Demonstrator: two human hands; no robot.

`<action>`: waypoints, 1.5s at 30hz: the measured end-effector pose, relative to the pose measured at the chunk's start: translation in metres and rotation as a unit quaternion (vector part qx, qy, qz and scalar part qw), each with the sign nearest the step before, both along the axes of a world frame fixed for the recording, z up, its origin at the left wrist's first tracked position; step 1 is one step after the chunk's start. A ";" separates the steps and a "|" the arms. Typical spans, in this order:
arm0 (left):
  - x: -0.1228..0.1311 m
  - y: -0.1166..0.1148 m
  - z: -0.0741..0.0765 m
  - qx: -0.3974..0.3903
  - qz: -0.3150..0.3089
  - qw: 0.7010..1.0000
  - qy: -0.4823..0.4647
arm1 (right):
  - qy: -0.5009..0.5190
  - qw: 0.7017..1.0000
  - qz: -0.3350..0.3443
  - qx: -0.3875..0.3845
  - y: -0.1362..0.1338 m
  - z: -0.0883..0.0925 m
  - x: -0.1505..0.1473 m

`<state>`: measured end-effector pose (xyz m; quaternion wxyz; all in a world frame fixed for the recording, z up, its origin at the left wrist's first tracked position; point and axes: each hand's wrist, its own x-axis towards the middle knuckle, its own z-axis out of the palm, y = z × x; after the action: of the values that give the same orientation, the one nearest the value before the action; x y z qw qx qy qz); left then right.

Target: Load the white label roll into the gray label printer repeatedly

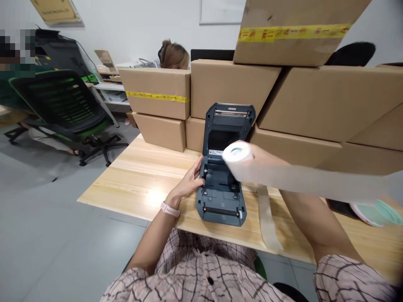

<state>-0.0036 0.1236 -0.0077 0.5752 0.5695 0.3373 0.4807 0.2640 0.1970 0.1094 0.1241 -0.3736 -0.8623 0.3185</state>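
On the wooden desk sits a dark grey label printer (222,200), its lid (214,126) swung up and its inner bay exposed. My left hand (190,179) grips the printer's left side near the hinge, fingers behind the edge and thumb at the inner rim. Above the right side of the bay, my right hand (263,155) holds a white label roll (236,152), partly blurred by motion. A long pale strip (315,179) trails from the roll toward the right edge of the view. Another length of strip (267,222) lies over the desk beside the printer. Most of my right fingers are hidden behind the roll.
Cardboard boxes (157,94) are stacked along the desk's back, close behind the raised lid. A teal and pink item (378,213) lies at the right. A mesh chair (63,105) and a seated person are at the left; another person's head (174,54) shows behind the boxes.
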 end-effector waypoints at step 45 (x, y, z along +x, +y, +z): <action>0.034 -0.079 0.034 0.288 0.039 0.878 0.380 | -0.121 0.945 0.085 0.293 -0.161 -0.073 -0.020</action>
<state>0.0305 0.0444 0.0258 0.1934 0.8353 0.3988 0.3253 0.2440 0.0360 0.0365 0.0952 -0.2819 -0.9546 0.0137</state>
